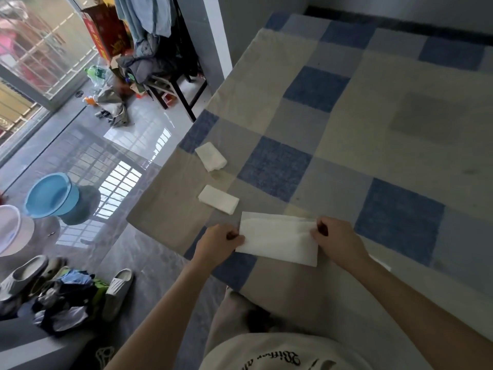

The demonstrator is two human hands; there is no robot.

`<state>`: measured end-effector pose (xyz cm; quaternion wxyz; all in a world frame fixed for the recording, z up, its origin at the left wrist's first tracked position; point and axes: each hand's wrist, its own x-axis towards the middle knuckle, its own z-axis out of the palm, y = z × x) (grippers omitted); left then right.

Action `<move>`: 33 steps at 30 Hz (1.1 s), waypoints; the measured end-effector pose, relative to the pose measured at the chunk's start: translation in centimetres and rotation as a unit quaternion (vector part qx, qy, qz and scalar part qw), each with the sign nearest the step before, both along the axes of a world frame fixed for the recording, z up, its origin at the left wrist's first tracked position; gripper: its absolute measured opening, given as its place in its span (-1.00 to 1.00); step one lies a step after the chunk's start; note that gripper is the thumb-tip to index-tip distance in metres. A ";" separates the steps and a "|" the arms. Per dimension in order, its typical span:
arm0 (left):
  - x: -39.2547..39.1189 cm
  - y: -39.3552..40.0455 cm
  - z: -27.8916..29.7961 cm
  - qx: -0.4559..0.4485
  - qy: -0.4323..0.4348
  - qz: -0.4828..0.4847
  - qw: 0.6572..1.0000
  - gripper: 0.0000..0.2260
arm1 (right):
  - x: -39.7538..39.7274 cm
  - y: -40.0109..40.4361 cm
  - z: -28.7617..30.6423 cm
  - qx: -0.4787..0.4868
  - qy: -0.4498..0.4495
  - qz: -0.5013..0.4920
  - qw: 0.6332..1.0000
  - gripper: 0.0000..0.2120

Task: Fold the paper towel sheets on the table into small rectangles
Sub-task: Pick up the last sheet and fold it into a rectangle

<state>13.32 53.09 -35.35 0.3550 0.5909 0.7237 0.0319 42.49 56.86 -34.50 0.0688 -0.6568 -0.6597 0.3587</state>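
A white paper towel sheet (278,240), folded into a long rectangle, lies near the table's front-left corner. My left hand (217,244) pinches its left end. My right hand (338,240) pinches its right end. Two small folded paper towel rectangles rest farther along the left side: one (218,199) just beyond the sheet, another (211,156) behind it. A sliver of white paper (381,263) shows under my right forearm.
The table wears a blue, grey and beige checked cloth (346,116). Off its left edge the tiled floor holds a blue basin (50,194), a white basin (10,231), slippers (117,292), a clothes pile (66,297) and a dark chair (173,86).
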 end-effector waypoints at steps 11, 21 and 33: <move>0.6 -0.3 -0.4 0.070 0.024 0.038 0.997 -0.82 | -0.6 0.6 -0.9 0.015 -0.041 -0.026 0.999 -0.81; 3.9 -0.8 1.1 0.165 0.142 0.013 0.976 -0.91 | -0.6 0.5 -1.4 0.024 -0.070 -0.007 0.997 -0.79; 7.8 -2.5 -2.5 0.111 0.095 -0.194 0.970 -0.48 | -0.8 0.8 -1.5 0.009 -0.081 -0.003 0.997 -0.84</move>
